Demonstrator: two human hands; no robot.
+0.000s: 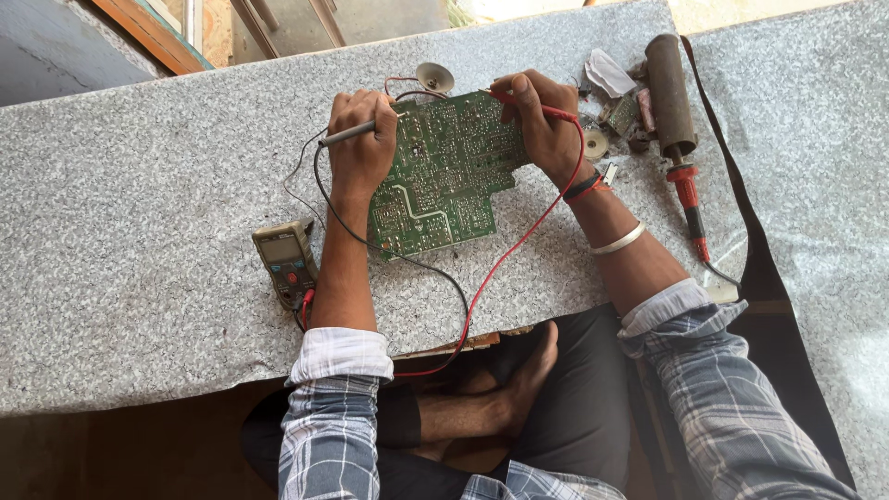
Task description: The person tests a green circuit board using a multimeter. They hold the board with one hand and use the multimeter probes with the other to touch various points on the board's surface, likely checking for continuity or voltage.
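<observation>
Probes held on green circuit board, both hands occupied

Green printed circuit board (444,176) is laid flat, solder side up, on the speckled grey stone bench (139,213), near the far edge. Left hand (361,139) is set at the board's left edge; its fingers are closed around a grey-black test probe (347,134), tip angled toward the board. Right hand (546,120) is set at the board's upper right corner; its fingers are closed around a red test probe (556,112). Black lead (421,264) and red lead (505,259) are run across the bench toward the body and back to a small grey-green handheld multimeter (285,261), which is lying just left of the left forearm, apart from the board. Silver bangle (619,239) and dark wristbands are worn on the right wrist. Right of the right hand, a brown cylindrical tool with a red tip (674,102) is lying on the bench, with small board scraps and loose parts (616,116) between it and the hand. Small round metal disc (434,77) is lying just beyond the board's top edge.
</observation>
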